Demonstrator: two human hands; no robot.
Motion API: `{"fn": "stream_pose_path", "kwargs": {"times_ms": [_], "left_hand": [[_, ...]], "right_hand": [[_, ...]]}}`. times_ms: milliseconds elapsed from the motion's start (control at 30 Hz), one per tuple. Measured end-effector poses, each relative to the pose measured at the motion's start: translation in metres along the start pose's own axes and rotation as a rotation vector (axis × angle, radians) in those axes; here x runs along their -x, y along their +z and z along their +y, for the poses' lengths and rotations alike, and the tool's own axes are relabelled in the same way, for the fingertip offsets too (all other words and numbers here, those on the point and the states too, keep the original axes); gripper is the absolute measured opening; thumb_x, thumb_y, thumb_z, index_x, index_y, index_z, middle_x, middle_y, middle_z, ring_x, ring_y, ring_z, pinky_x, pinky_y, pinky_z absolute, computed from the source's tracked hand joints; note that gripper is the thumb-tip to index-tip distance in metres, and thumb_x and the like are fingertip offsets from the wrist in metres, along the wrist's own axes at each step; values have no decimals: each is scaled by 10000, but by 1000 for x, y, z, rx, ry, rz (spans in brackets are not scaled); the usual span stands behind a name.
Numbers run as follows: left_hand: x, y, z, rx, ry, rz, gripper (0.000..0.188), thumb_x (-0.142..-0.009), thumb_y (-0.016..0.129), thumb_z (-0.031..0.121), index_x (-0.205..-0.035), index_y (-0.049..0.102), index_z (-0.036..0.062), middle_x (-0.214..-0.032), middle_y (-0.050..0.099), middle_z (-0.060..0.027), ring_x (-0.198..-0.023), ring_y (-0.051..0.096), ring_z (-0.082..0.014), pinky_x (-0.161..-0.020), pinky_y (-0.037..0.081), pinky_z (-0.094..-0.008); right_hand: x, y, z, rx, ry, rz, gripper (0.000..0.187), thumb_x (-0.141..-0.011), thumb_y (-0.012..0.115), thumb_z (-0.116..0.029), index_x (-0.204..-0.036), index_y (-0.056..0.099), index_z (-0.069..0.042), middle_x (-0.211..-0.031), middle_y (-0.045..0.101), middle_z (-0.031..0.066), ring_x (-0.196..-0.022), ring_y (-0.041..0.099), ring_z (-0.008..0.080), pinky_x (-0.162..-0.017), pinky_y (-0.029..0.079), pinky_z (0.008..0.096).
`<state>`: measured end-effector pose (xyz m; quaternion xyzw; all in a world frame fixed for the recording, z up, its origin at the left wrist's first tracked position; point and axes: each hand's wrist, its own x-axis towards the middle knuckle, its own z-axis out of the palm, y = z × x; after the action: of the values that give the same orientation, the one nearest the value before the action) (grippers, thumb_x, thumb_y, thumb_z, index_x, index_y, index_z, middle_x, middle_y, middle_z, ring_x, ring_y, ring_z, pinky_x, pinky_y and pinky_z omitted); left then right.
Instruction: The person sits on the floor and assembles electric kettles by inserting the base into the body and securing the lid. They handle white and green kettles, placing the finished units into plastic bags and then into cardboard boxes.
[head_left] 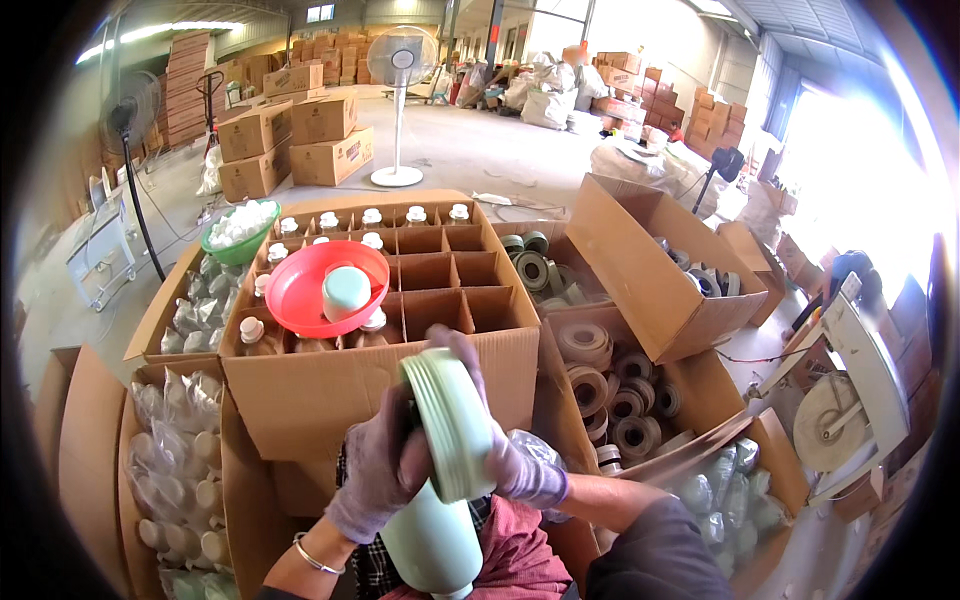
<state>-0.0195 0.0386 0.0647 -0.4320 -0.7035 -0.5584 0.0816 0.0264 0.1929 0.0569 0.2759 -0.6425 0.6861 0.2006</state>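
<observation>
Both my hands wear greyish-purple knit gloves. A pale green round piece with a ridged side point(450, 425) is held between them, tilted, in front of the divided carton. My left hand point(385, 470) grips its left side, and my right hand point(520, 465) is closed against its right side. Below it, a pale green bottle-shaped body point(428, 545) rests in my lap with its narrow end down; whether it touches the ridged piece I cannot tell. A red plastic bowl point(290, 305) holding a pale green cup-like part point(346, 292) sits on the carton.
The divided carton point(380, 395) holds several white-capped bottles. On the right, cartons point(650, 290) contain ring-shaped parts point(590, 345). Bagged cups point(180, 490) fill a box at left. A green basket of white caps point(240, 235) stands behind it. Fans point(402, 60) stand further back.
</observation>
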Motion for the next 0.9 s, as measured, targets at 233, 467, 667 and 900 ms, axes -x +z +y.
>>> {"fn": "stream_pose_path", "kwargs": {"times_ms": [233,467,667,900], "left_hand": [[15,-27,-14,380,-219,-363,501,-902,631,165,-1348,479,-5,-1267,588,-166,-1186,563,-247,-1021,450,-374],[0,-20,2,-507,354,-98,877,-659,845,529,-1285,529,3,-832,595,-104,-644,658,-235,-568,540,-351],[2,-5,-10,343,-142,-314,588,-925,616,303,-1394,402,19,-1111,627,-134,-874,633,-250,-765,524,-363],[3,-6,13,717,-404,-166,601,-851,718,251,-1339,476,-4,-1220,615,-116,-1131,548,-140,-980,452,-326]], "right_hand": [[-24,-29,-28,980,-772,-546,849,-626,610,-823,-1332,518,-360,-1489,403,169,-1333,360,503,-1059,159,737],[-3,-18,-39,-156,422,30,1318,-691,433,-925,-1571,-61,-78,-1626,98,188,-1452,231,319,-1190,138,457],[-8,-11,-17,661,-564,-171,840,-722,670,-702,-1379,513,-202,-1503,323,286,-1324,295,596,-1025,140,762],[-2,-15,-40,584,-317,-228,1077,-633,571,-855,-1410,320,-153,-1521,317,238,-1347,300,471,-1083,149,647]]}}
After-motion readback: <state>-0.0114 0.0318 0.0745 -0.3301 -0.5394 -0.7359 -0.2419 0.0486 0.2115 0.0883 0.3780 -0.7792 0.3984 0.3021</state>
